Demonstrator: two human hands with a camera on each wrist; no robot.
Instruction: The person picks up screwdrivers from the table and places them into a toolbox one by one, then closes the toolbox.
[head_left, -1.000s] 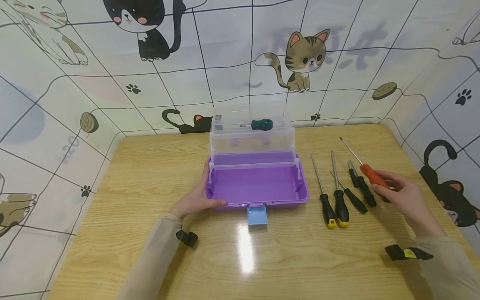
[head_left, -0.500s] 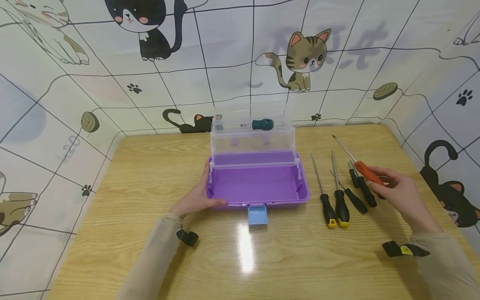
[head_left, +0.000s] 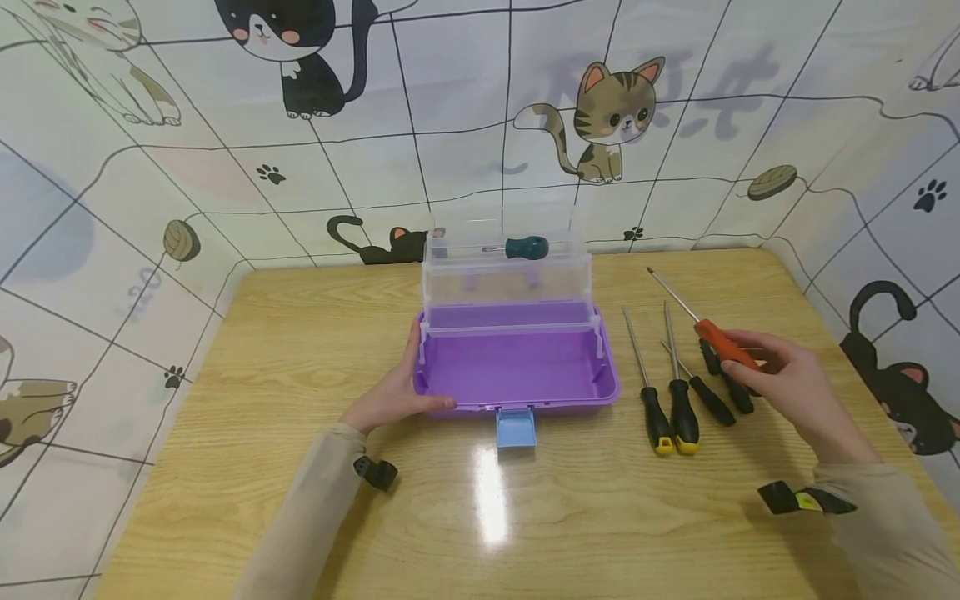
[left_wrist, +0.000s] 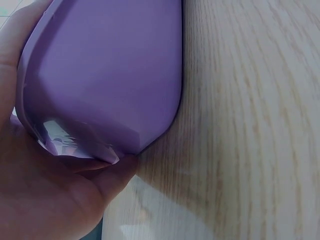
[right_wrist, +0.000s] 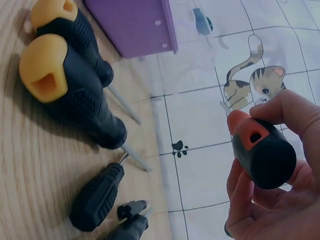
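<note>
My right hand (head_left: 791, 387) grips a red-handled screwdriver (head_left: 723, 343) above the table, its metal tip pointing up and left. In the right wrist view, the black butt end of that screwdriver (right_wrist: 272, 162) faces the camera between thumb and fingers. At the middle of the table sits a purple toolbox (head_left: 517, 367), its bottom bare. My left hand (head_left: 390, 396) holds the box's left end, thumb along the front rim and fingers round the side. The left wrist view shows the purple wall (left_wrist: 110, 75) against that hand. A small green-handled screwdriver (head_left: 527, 247) lies in the raised clear upper part.
Right of the box lie two long screwdrivers with black-and-yellow handles (head_left: 682, 421), a black-handled screwdriver (head_left: 712, 402) and smaller black ones (head_left: 738, 392) partly under my right hand. A blue latch (head_left: 516, 427) hangs at the box's front. A cat-patterned backdrop (head_left: 465, 108) borders the wooden table (head_left: 322, 333).
My right hand has carried the red-handled screwdriver left, toward the toolbox, passing over the small black screwdrivers. My left hand stays on the box.
</note>
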